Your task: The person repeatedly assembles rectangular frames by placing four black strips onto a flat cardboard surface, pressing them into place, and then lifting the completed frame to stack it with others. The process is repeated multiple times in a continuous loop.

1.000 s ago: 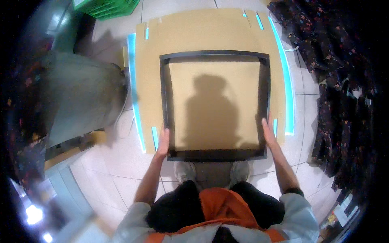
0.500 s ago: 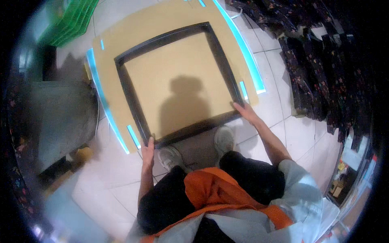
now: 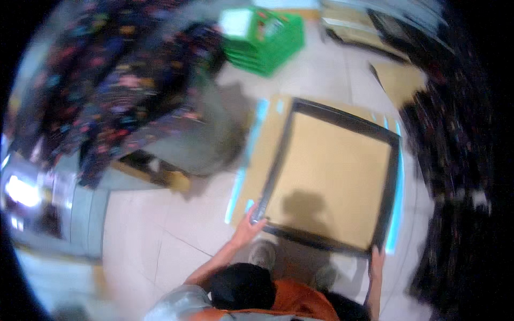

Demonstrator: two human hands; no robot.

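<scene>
A black rectangular frame lies over a tan board that has light blue strips along its left and right sides. My left hand grips the frame's near left corner, thumb on top. At the near right corner, my right hand holds the same frame, its fingers partly hidden by the edge. The shadow of a head and shoulders falls on the tan surface inside the frame. Just below the frame's near bar are my shoes.
Green crates stand stacked beyond the board. Dark floral fabric is heaped at the left, blurred, beside a grey rounded thing. More dark fabric lines the right. Pale floor tiles show at the left.
My view has swung left, so the frame and board appear farther right and lower. Both hands stay on the frame's near corners. The crates and left-hand fabric show more fully.
</scene>
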